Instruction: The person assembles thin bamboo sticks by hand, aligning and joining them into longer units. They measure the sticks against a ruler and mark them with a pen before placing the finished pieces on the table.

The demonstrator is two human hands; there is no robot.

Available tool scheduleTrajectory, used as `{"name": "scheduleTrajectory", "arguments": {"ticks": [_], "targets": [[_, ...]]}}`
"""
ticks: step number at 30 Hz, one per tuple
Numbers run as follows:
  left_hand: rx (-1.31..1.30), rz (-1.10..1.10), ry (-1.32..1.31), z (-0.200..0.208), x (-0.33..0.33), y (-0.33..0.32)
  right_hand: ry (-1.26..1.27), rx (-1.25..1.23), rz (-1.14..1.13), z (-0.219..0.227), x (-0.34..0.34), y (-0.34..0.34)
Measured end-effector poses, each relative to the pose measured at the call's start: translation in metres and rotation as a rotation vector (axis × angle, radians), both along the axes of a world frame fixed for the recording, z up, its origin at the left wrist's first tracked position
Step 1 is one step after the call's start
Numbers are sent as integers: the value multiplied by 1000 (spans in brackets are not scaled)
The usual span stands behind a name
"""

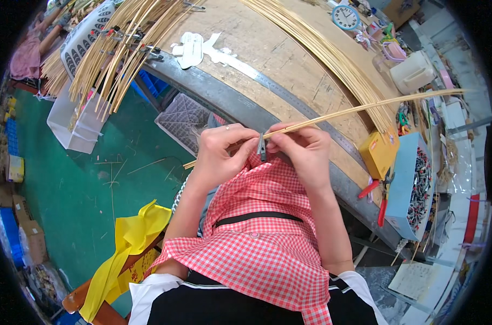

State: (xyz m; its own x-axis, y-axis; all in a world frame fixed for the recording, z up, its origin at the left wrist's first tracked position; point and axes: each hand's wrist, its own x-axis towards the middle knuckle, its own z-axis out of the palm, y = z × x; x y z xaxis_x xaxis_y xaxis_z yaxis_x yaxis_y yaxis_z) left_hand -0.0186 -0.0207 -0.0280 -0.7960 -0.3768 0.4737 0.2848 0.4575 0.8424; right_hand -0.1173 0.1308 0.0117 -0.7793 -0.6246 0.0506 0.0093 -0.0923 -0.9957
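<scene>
A few thin bamboo strips [376, 103] run across in front of me, from low on the left to far out on the right. My left hand [220, 154] pinches them close to their short left end. Just beside it, my right hand [306, 154] is closed on the same strips with thumb and fingers. Between my fingertips a small dark spring clip [262, 148] sits on the strips, its handles hanging downward. Fingers hide part of the strips, so their exact number cannot be told.
A long bundle of strips [332, 59] lies along the wooden bench [251, 49], near a metal ruler [289, 97]. Clipped strips [116, 54] spread at upper left. A blue box of clips [405, 187], red-handled pliers [383, 211] and a yellow box [377, 154] stand right.
</scene>
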Motion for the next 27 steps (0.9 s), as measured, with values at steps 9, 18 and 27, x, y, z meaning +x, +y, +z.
{"name": "scheduleTrajectory", "arguments": {"ticks": [9, 18, 27], "targets": [[19, 28, 1, 0, -3, 2, 104, -12, -34, -16, 3, -4], [-15, -58, -145, 8, 8, -36, -45, -131, -18, -11, -1, -6], [-72, -29, 61, 54, 1, -2, 191, -10, 191, -54, 44, -41]]}}
